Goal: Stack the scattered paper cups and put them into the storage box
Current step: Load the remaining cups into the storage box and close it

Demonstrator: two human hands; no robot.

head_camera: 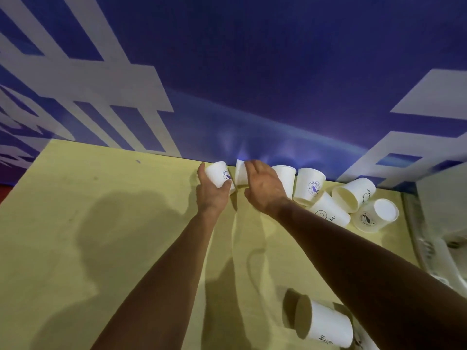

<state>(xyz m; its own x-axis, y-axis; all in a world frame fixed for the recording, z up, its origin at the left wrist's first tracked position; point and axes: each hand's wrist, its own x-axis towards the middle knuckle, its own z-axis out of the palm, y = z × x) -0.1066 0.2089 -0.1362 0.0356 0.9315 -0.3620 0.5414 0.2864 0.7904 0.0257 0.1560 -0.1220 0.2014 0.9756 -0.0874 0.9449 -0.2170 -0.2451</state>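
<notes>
Left hand grips a cup at the table's 12 o'clock edge. Right hand covers a second cup just beside it; whether it grips, I cannot tell. Loose cups lie toward 2 o'clock and the box at 3. Nesting the two askew could crumple a rim or knock the neighbours.

Bare forearms — left hand, right hand

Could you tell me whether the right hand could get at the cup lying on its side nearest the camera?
Probably yes: the cup lies uncovered on the table; the right hand need only draw back.
</notes>
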